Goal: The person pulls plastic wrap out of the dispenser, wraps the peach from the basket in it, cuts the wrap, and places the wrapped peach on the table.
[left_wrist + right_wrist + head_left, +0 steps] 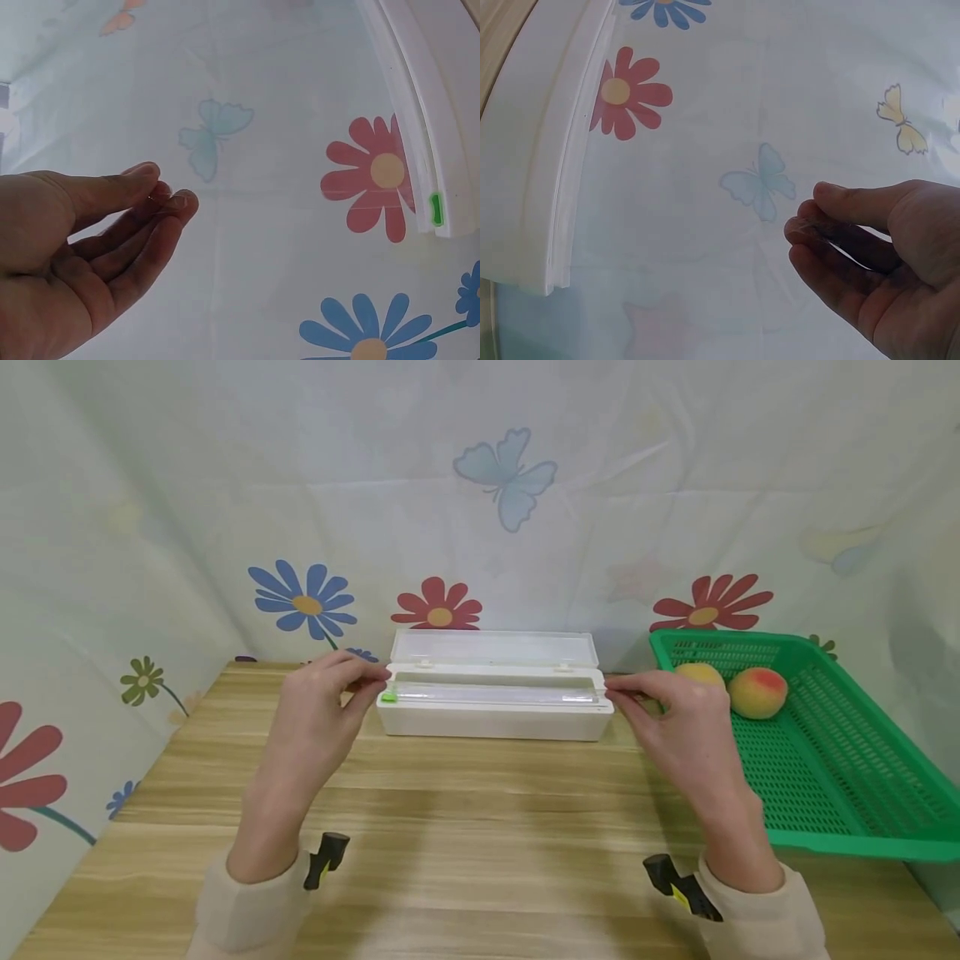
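Note:
A long white cling film dispenser [495, 723] stands on the table with its lid [495, 648] tipped back. Clear cling film [495, 693] shows along its top, and a small green slider [388, 697] sits at the left end of the front edge. At the left end, my left hand [318, 702] pinches the film's edge between thumb and fingertips. My right hand [686, 714] pinches the film at the other end. In the wrist views, faint glints of film show at the left hand's [112, 232] and right hand's [877, 255] fingertips.
A green plastic basket [855, 710] stands on the right, beside and partly behind my right arm. Two peaches lie in it, one peach [757, 693] in full view and another peach [699, 673] partly hidden. A flower-printed curtain [570, 560] hangs behind the wooden table [480, 843].

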Motion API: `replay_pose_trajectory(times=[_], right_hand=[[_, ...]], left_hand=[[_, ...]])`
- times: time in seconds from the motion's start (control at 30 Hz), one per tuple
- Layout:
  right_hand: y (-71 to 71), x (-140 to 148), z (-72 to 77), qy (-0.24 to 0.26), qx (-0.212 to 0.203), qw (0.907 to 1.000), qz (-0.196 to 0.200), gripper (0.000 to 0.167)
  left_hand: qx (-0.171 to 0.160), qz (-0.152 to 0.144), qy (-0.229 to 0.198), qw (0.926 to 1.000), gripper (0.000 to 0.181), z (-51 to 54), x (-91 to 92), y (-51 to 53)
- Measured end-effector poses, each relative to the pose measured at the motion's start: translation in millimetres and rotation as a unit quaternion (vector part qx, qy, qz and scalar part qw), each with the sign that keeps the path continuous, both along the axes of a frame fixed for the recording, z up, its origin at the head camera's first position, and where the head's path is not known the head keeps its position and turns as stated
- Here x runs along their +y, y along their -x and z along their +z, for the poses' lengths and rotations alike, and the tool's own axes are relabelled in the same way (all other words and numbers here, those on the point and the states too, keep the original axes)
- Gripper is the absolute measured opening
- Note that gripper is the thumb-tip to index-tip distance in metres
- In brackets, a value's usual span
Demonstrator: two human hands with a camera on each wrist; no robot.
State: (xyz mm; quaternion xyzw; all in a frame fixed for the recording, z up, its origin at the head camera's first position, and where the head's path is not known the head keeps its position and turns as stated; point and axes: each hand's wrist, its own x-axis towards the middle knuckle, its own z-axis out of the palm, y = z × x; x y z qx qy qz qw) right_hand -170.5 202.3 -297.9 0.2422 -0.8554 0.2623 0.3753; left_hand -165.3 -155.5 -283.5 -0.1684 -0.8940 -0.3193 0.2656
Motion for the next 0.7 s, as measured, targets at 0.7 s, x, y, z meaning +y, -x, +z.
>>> replay_pose_trajectory(times=[0.7], right_hand=[[-16.2,5,9.8,-0.020,-0.032,0.9993,-0.002,0.025]], left_hand=[[0.018,-0.016,0.015,0.9996,0.016,5.8,1.0,-14.0]])
